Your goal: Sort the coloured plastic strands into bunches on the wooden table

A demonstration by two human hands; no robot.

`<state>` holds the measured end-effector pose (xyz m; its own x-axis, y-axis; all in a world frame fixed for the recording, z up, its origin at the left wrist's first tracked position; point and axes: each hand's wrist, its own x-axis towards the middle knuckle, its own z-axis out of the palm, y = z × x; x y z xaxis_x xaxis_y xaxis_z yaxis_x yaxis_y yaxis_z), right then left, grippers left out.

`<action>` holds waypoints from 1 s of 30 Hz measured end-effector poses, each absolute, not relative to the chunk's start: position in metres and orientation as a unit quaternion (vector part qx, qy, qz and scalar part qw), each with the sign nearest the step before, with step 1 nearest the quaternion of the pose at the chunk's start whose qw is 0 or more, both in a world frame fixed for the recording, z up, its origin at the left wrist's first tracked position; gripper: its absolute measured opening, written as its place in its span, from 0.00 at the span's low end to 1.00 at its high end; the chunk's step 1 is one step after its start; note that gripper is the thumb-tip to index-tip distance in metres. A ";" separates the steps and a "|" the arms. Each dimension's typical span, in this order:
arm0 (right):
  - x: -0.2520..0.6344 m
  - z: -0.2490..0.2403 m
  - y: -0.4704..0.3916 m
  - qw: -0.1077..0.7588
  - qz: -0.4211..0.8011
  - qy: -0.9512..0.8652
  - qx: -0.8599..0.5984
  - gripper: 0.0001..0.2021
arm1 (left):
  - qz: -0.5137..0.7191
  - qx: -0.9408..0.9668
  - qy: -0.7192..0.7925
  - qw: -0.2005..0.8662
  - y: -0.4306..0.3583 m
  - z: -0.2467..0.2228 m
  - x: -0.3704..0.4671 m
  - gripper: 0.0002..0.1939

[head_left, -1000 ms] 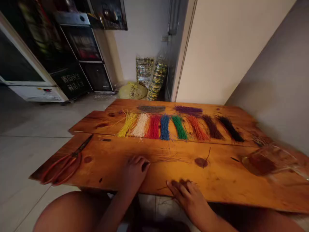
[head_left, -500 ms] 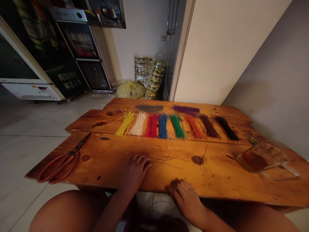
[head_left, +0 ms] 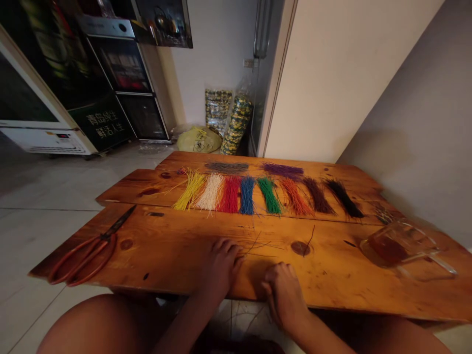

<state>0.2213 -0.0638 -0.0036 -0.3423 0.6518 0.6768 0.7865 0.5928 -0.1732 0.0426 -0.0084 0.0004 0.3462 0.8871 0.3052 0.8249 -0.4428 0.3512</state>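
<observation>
My left hand (head_left: 220,265) rests on the wooden table (head_left: 177,250) with its fingers bent down and drawn together. Its fingertips are beside a few thin dark loose strands (head_left: 260,247); I cannot make out whether it pinches one. Near the table's front edge, my right hand (head_left: 284,290) is curled closed, and what its fingers may hold is hidden. Beyond the hands lies a row of thin-strand bundles: yellow (head_left: 189,191), white (head_left: 210,191), red (head_left: 231,193), blue (head_left: 247,194), green (head_left: 269,194), orange (head_left: 297,196), brown (head_left: 319,195) and black (head_left: 345,198).
Red-handled scissors (head_left: 92,250) lie at the left. A glass mug (head_left: 387,248) of brown liquid stands at the right, near a small strand pile (head_left: 384,213). Grey (head_left: 227,167) and purple (head_left: 283,170) bundles lie at the back. One dark strand (head_left: 310,239) lies right of centre.
My left hand has moved right, closer to the loose strands. My right hand has moved forward onto the table and curled more. The view has shifted slightly.
</observation>
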 end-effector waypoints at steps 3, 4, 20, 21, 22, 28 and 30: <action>0.232 0.010 -0.048 0.342 -0.096 -0.801 -0.481 0.12 | 0.209 0.816 0.537 0.048 -0.010 0.003 0.046 0.04; 0.236 0.011 -0.045 0.330 -0.095 -0.804 -0.485 0.12 | 0.203 0.814 0.543 0.040 -0.011 0.005 0.047 0.03; 0.249 0.008 -0.019 0.167 -0.011 -0.854 -0.492 0.12 | 0.238 0.804 0.543 0.045 0.001 0.000 0.035 0.02; 0.248 0.008 -0.015 0.168 -0.027 -0.859 -0.483 0.12 | 0.244 0.804 0.540 0.045 0.004 0.000 0.031 0.02; 0.248 0.008 -0.013 0.171 -0.041 -0.862 -0.476 0.12 | 0.247 0.803 0.540 0.044 0.007 -0.001 0.028 0.02; 0.248 0.009 -0.013 0.201 -0.088 -0.857 -0.466 0.11 | 0.246 0.805 0.538 0.049 0.011 -0.005 0.025 0.03; 0.250 0.008 -0.014 0.202 -0.092 -0.854 -0.470 0.11 | 0.247 0.808 0.532 0.055 0.010 -0.005 0.027 0.03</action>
